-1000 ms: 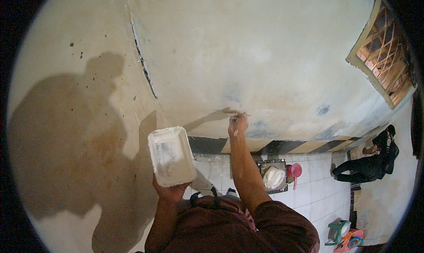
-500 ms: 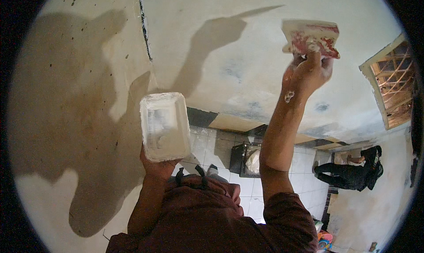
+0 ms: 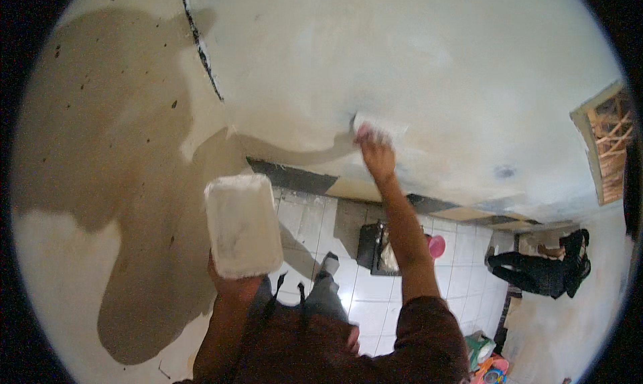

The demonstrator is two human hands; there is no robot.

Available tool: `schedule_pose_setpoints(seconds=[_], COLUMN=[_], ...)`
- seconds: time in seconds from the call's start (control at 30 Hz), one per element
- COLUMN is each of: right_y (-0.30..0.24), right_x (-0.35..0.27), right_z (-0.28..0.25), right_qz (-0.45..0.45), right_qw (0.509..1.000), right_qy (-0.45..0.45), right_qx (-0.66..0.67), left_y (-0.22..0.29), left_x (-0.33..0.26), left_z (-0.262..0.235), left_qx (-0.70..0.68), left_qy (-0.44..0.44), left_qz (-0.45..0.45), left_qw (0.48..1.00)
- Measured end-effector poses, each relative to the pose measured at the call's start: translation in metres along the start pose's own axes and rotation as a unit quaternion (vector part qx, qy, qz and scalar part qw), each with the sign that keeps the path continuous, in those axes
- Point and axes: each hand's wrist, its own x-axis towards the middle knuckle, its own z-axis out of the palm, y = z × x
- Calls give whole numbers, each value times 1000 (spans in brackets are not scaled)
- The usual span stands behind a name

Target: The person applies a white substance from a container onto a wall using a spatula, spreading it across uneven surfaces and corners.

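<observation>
My left hand (image 3: 234, 283) is closed on the lower end of a white rectangular plastic tub (image 3: 244, 226), whose inside is coated with pale putty. Its fingers are mostly hidden beneath the tub. To the right and farther up, my right hand (image 3: 379, 157) grips a flat putty spreader (image 3: 385, 124), pale and smeared with motion. The spreader lies against the off-white wall (image 3: 435, 62), close to a bluish-grey patch. Whether its whole edge touches the wall, I cannot tell.
A dark crack runs down the wall corner at upper left. On the tiled floor (image 3: 375, 307) stand a black box (image 3: 370, 250) and a pink bowl (image 3: 437, 246). Another person (image 3: 542, 270) in dark clothes is at the right, below a lattice opening (image 3: 608, 143). Colourful items lie at lower right.
My right hand has brought the spreader down and left, from higher up at the right, to the wall. The tub sits lower in view and its face looks more tilted. The pink bowl now shows.
</observation>
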Motion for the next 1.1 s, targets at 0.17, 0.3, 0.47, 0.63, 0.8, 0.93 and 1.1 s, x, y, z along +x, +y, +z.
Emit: schedule_pose_setpoints(seconds=[0.17, 0.3, 0.47, 0.63, 0.8, 0.93, 1.1], right_y=[-34, -76, -108, -122, -52, -24, 66], right_x=[-129, -139, -111, -35, 12, 159, 228], right_z=[88, 42, -23, -25, 23, -96, -181], right_qz=[7, 31, 442, 621, 635, 541, 555], right_qw=[998, 987, 787, 217, 373, 98, 580], right_qy=[-21, -67, -23, 316, 319, 512, 344], right_qx=[65, 142, 429, 684, 597, 660, 486], left_y=[-35, -32, -35, -32, -53, -55, -51], left_x=[6, 2, 7, -3, -7, -23, -28], left_z=[31, 35, 31, 30, 45, 58, 70], left_qx=[330, 372, 345, 345, 317, 339, 353], left_qy=[-14, 3, -25, -53, -72, -63, -51], left_qz=[53, 69, 45, 32, -24, 58, 82], left_qw=[942, 926, 937, 937, 945, 937, 931])
